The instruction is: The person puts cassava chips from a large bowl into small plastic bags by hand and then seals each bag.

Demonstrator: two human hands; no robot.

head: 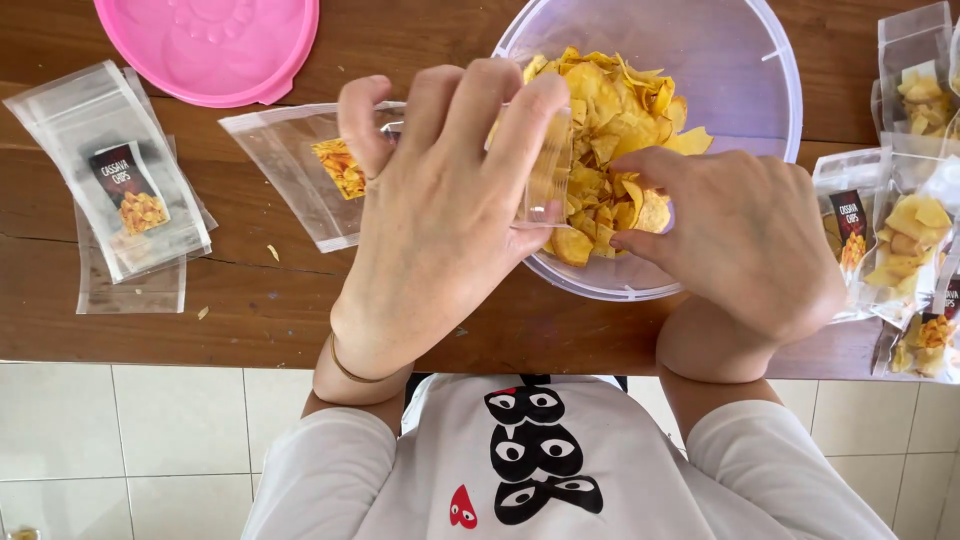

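Note:
My left hand (440,200) grips a clear plastic pouch (548,170) upright at the near rim of a clear plastic bowl (740,60) filled with yellow chips (620,110). My right hand (745,235) reaches into the bowl beside the pouch, its fingertips pinched on chips at the pouch's mouth. The pouch's lower part is hidden behind my left fingers.
A pink lid (210,45) lies at the back left. Empty labelled pouches (120,175) are stacked on the wooden table (250,320) at left; another flat pouch (300,170) lies under my left hand. Several filled chip pouches (910,230) stand at right.

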